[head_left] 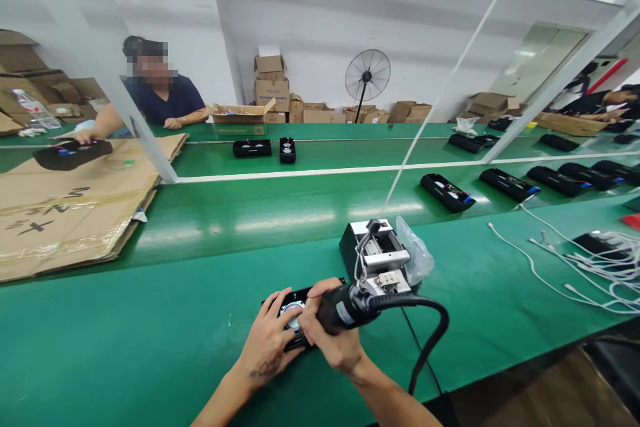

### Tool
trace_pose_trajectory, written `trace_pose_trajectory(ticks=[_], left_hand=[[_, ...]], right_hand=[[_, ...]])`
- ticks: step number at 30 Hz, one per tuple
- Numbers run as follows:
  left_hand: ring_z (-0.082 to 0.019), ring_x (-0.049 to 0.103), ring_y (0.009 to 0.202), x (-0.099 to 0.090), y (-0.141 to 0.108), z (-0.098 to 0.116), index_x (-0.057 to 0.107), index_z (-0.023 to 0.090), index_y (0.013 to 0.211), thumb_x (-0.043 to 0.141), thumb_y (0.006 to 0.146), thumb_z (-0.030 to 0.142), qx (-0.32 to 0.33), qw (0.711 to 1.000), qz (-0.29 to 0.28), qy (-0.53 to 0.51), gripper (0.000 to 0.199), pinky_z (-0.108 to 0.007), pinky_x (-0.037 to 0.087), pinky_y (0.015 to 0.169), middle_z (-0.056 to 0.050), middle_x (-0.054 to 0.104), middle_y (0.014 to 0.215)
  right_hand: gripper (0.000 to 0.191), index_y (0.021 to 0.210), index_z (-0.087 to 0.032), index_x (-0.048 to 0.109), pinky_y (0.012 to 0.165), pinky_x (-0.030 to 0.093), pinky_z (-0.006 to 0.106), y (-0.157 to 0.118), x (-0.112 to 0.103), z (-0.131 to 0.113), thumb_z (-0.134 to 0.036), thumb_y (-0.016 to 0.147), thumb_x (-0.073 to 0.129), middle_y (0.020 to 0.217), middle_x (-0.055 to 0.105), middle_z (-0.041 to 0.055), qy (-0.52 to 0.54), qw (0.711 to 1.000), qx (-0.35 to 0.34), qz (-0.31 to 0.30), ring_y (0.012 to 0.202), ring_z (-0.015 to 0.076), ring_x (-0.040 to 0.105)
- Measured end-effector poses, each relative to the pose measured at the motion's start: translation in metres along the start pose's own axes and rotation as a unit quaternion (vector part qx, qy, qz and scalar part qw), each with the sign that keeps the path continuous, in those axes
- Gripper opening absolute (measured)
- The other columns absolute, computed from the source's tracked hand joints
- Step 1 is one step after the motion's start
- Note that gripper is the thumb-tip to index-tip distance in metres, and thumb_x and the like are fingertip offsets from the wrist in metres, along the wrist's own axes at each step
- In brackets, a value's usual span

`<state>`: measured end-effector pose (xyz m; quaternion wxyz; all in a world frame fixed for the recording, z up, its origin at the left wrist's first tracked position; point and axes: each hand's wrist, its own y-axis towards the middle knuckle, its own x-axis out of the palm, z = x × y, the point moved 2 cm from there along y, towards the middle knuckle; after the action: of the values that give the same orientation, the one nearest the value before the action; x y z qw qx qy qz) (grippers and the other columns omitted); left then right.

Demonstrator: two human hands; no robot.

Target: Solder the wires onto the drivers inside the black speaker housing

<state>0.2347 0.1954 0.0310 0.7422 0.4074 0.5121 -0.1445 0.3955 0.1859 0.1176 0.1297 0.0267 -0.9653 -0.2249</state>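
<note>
"Where's the black rectangular housing (302, 295) with the round silver disc (295, 321)?"

"In from the green table's (150, 347) far edge, held under your left hand (266, 340); your right hand (327, 340) is wrapped around the black cylindrical power tool (336, 311)."

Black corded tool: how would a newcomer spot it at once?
On the near green bench stands a silver-topped machine. Nearer the camera, the right hand grips the tool, a black cylinder; its pale label and thick, curving black cable set it apart.
</note>
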Motion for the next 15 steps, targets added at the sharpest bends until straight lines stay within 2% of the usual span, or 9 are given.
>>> trace_pose_trajectory(ticks=[6, 12, 15], left_hand=[[-0.041, 0.06, 0.139, 0.008, -0.002, 0.0, 0.077, 0.029, 0.122, 0.068, 0.095, 0.047, -0.012, 1.0, -0.003, -0.001, 0.033, -0.061, 0.052, 0.119, -0.005, 0.067, 0.148], [-0.04, 0.061, 0.138, 0.013, -0.002, -0.001, 0.076, 0.028, 0.123, 0.061, 0.095, 0.036, -0.02, 1.0, 0.011, -0.022, 0.033, -0.059, 0.05, 0.12, -0.006, 0.066, 0.149], [-0.039, 0.059, 0.141, 0.008, 0.0, 0.002, 0.071, 0.026, 0.133, 0.053, 0.096, 0.029, -0.016, 1.0, 0.002, 0.001, 0.041, -0.058, 0.051, 0.12, -0.007, 0.067, 0.148]], right_hand=[[0.026, 0.106, -0.029, 0.06, 0.053, 0.054, 0.031, -0.003, 0.006, 0.02, -0.036, 0.087, 0.077, 0.068, 0.055, -0.0054, -0.02, 0.999, 0.029, 0.017, 0.057, 0.0175, 0.057], [0.023, 0.104, -0.029, 0.06, 0.064, 0.06, 0.035, 0.004, 0.01, 0.01, -0.026, 0.087, 0.075, 0.07, 0.055, -0.0055, -0.043, 0.999, 0.03, -0.001, 0.063, 0.0185, 0.06], [0.023, 0.099, -0.028, 0.06, 0.067, 0.061, 0.036, 0.002, 0.009, 0.007, -0.021, 0.084, 0.075, 0.071, 0.057, -0.0048, -0.064, 0.998, 0.018, -0.008, 0.062, 0.018, 0.058]])
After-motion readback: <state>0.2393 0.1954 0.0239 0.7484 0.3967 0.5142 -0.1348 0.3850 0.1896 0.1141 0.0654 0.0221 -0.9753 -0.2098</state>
